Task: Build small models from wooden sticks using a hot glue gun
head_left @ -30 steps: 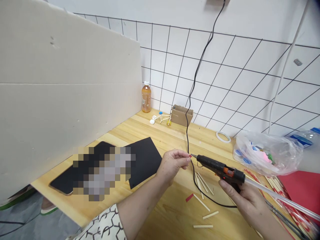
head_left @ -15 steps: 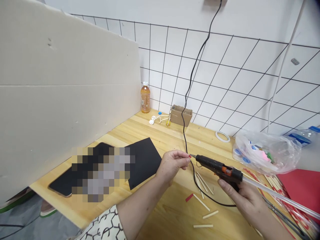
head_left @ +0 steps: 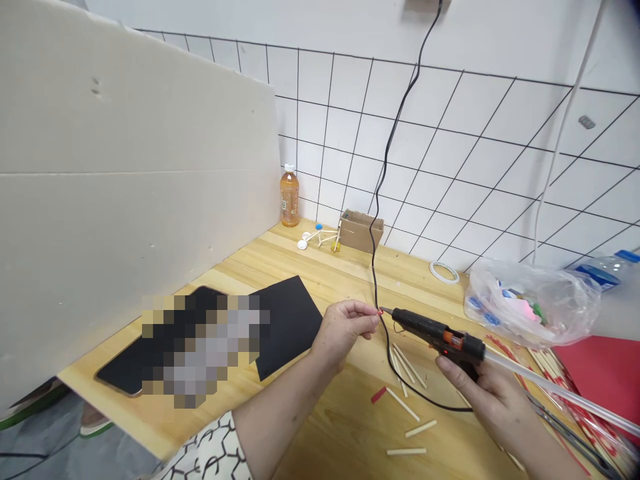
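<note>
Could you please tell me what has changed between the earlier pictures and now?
The right hand and glue gun have shifted very slightly left, towards the left hand. The hanging black cord swayed left, then partly back. Nothing was visibly picked up or released; the small red piece stays pinched, the loose sticks unmoved.

- White wall [head_left: 330,150], black grid lines, twelve to two o'clock
- Pale upright panel [head_left: 140,220], ten o'clock
- Light wooden tabletop [head_left: 350,433], centre to six
- Grey floor [head_left: 60,457], seven o'clock
</note>
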Motion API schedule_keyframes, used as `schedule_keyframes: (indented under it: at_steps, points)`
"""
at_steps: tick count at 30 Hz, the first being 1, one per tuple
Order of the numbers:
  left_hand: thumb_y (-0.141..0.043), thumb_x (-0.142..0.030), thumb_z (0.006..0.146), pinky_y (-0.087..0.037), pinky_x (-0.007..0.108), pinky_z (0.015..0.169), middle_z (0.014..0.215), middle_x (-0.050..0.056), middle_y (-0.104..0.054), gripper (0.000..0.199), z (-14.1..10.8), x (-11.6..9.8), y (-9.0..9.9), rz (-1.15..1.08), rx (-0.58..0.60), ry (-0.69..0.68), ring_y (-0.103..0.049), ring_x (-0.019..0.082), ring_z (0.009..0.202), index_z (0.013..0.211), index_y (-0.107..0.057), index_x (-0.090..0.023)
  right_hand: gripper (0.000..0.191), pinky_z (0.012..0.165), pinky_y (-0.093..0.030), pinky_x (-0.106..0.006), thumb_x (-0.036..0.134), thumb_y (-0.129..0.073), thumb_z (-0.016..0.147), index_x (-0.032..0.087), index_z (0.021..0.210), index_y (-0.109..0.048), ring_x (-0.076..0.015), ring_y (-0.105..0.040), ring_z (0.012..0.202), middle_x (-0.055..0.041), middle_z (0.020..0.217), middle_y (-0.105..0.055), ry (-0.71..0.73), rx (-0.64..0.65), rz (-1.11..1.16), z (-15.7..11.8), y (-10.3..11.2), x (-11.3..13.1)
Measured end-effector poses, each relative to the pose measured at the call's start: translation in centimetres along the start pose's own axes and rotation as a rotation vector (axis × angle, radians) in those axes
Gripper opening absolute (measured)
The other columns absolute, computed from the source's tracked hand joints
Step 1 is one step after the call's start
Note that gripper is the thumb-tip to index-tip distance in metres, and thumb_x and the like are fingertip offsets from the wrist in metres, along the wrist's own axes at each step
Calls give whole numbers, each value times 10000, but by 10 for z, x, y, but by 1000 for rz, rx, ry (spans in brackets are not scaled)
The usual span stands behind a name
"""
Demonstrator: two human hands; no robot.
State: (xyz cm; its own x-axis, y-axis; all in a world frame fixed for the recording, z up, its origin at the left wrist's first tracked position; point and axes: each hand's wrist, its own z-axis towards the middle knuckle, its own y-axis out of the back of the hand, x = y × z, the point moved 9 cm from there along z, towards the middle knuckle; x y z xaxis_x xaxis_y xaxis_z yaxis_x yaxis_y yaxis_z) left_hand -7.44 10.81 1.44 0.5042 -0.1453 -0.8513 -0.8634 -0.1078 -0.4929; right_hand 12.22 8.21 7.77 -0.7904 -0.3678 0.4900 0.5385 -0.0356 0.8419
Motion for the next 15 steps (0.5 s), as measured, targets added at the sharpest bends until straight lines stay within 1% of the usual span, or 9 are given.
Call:
schedule_keyframes:
  at_steps: [5,7,11,13,15]
  points:
    - [-749,-188,490,-401,212,511,567,9,-607,189,0,1,1,-6,-11,5,-510,81,522,617,-633,-109,408,787,-488,-334,501,-488,788,181,970,-666,-247,-634,836,-54,846,-707,-21,2,16,0,2,1]
    - [-751,-189,487,-401,213,507,551,6,-601,193,1,2,1,-6,-12,7,-508,81,514,615,-630,-110,394,774,-490,-324,497,-498,780,193,957,-675,-247,-634,829,-44,836,-708,-19,-6,34,0,4,2]
    - [-757,-192,484,-398,212,503,557,13,-609,203,2,3,1,-9,-3,8,-512,83,515,621,-635,-107,376,680,-500,-292,484,-512,764,191,923,-688,-244,-632,781,-38,792,-700,-25,-42,90,0,6,0]
    - [-757,-191,486,-398,212,503,561,16,-612,199,2,3,0,-7,0,8,-514,83,514,620,-635,-107,379,641,-493,-278,481,-509,761,177,906,-684,-241,-624,768,-43,776,-691,-39,-78,120,2,8,-2]
    - [-755,-188,485,-398,211,500,574,21,-618,195,1,2,0,-5,-2,1,-515,83,515,613,-632,-107,393,631,-480,-275,485,-498,764,164,915,-666,-230,-612,741,-48,765,-678,-87,-138,130,6,12,-9]
